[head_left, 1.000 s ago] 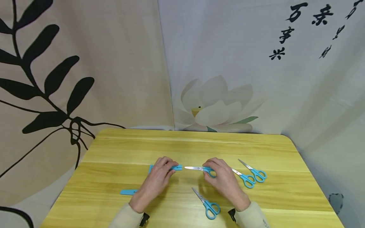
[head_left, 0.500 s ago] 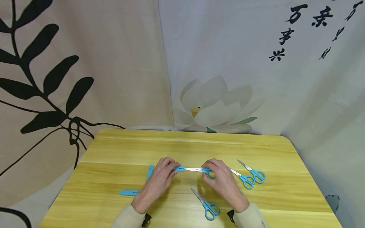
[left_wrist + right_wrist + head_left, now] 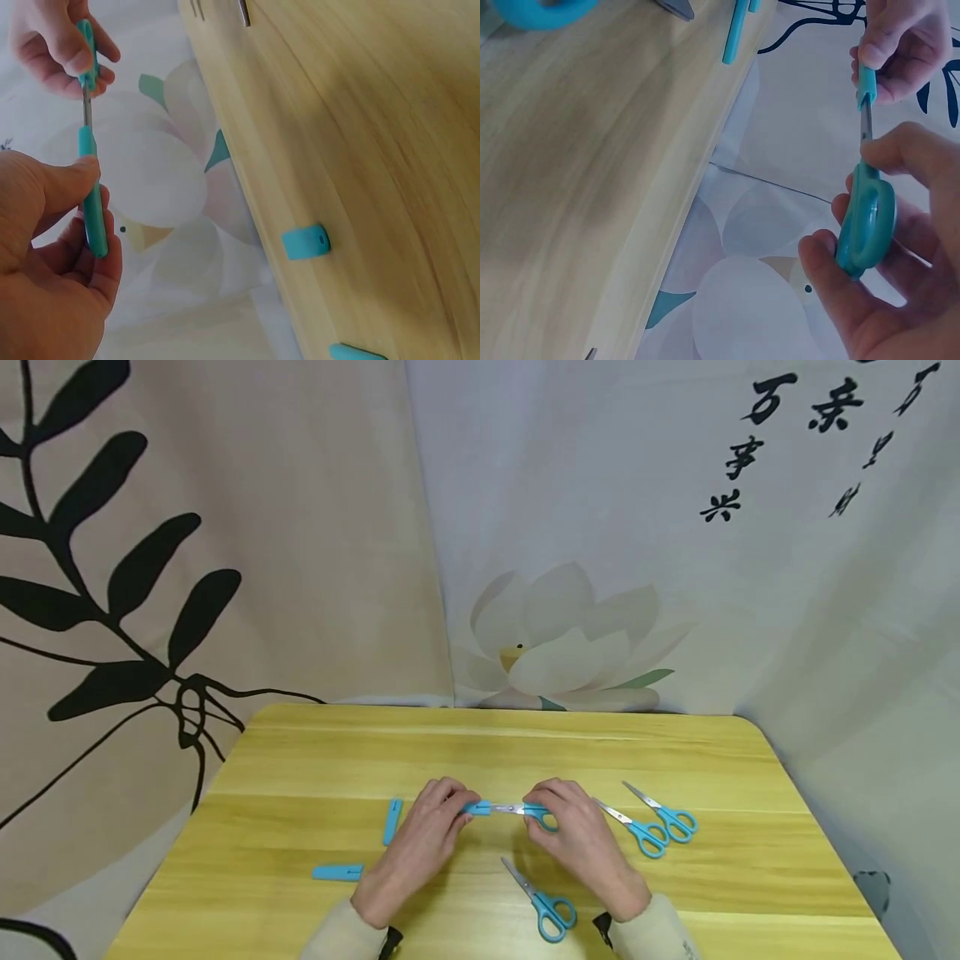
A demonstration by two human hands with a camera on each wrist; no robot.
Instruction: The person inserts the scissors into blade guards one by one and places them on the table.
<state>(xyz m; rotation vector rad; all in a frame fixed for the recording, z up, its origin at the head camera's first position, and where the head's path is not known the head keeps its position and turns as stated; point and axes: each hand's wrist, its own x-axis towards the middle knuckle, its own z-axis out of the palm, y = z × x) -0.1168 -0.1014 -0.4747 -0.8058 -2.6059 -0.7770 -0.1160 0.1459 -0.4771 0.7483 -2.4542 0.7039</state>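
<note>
Above the table, the left hand point(image 3: 426, 839) pinches a blue blade sheath point(image 3: 92, 202) between thumb and fingers. Opposite it, the right hand point(image 3: 581, 835) grips the blue handles of a pair of scissors point(image 3: 868, 225). The blades point left and sit partly inside the sheath; a short stretch of bare metal point(image 3: 508, 808) shows between the two hands. Both wrist views show the sheath and scissors lined up end to end. In the head view, fingers cover much of the sheath and part of the handles.
Two more blue sheaths, one upright point(image 3: 392, 822) and one sideways point(image 3: 337, 872), lie left of the left hand. Scissors lie near the front point(image 3: 542, 902), and two pairs, nearer point(image 3: 637, 828) and farther point(image 3: 667, 812), lie right of the right hand on the wooden table point(image 3: 315, 743).
The sheath and scissors have come together: the blade tips were apart from the sheath a second ago, and now the blades have slid partway in. The right hand has shifted slightly left.
</note>
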